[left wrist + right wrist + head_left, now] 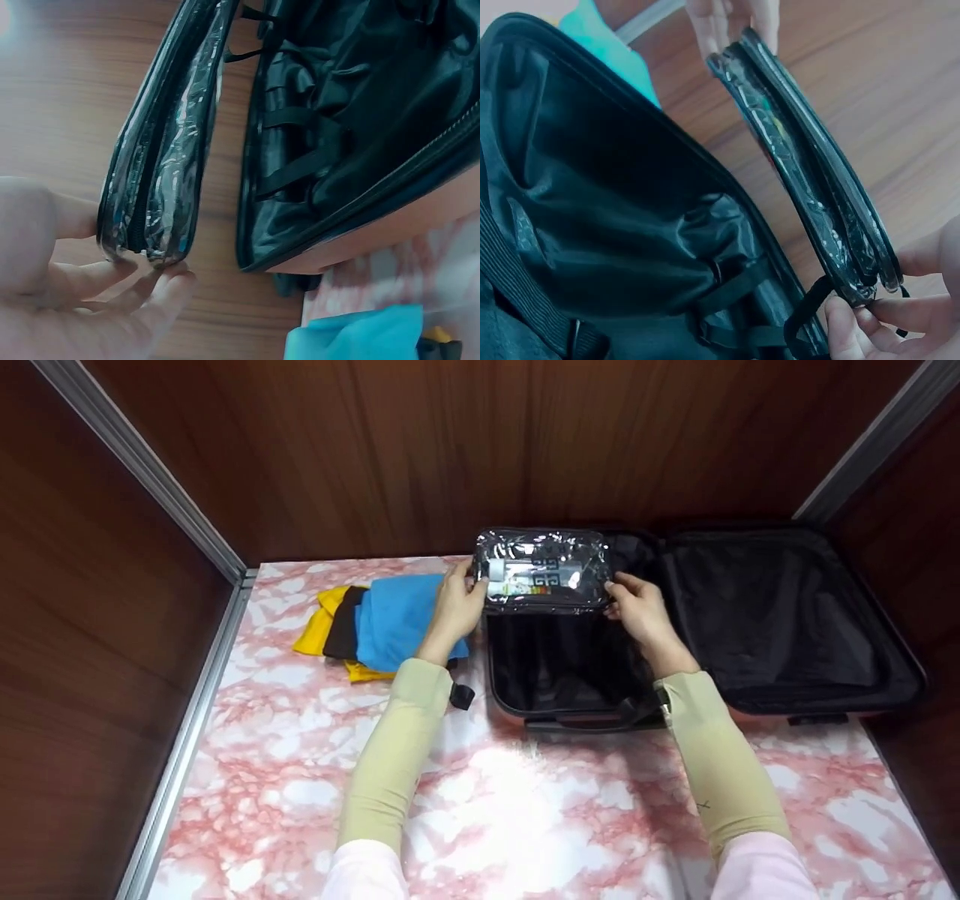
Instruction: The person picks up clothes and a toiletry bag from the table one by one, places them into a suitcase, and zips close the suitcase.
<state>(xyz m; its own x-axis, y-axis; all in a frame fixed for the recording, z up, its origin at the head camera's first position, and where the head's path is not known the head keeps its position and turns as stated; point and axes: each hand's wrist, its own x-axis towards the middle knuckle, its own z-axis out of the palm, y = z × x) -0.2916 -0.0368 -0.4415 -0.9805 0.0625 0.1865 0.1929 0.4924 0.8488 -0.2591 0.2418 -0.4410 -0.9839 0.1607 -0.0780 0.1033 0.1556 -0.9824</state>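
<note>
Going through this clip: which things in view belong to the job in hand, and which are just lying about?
In the job:
- clear pouch, held up
- contents showing through it
- open suitcase, close to the pouch, so probably involved

Lying about:
- pile of cloth, not held, beside the suitcase; possibly part of the job too
</note>
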